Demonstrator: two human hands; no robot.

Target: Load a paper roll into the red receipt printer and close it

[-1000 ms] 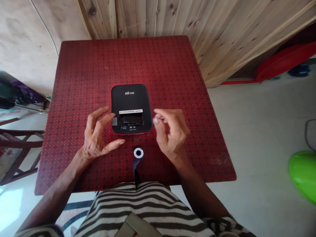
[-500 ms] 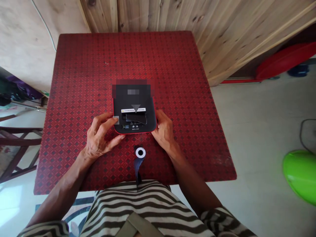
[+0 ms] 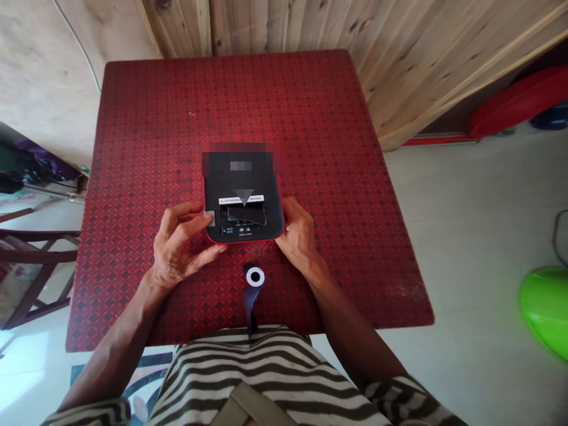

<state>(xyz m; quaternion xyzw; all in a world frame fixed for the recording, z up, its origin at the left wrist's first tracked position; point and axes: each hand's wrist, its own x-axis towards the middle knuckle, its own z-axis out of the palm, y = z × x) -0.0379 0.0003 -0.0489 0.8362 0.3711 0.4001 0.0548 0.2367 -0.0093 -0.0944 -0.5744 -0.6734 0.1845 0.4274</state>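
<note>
We have a black device (image 3: 243,184) edged in red before us, on the red patterned table (image 3: 146,130), nearer to us than to the wooden wall (image 3: 284,26). Both hands grasp it. Our left hand (image 3: 178,242) takes the near left corner — forefinger on a grey patch (image 3: 210,219), thumb along the near edge. Our right hand (image 3: 297,232) clasps the right edge low down; its fingertips are hidden, so we cannot tell how far they reach underneath.

On the device we see a white label (image 3: 242,200) and, just below it, a black strip (image 3: 247,215). Its far end is pixelated. Between our wrists sits a white-ringed roll (image 3: 261,277), apart from both hands — a dark tail (image 3: 249,302) runs from it toward our striped shirt (image 3: 231,367).
</note>
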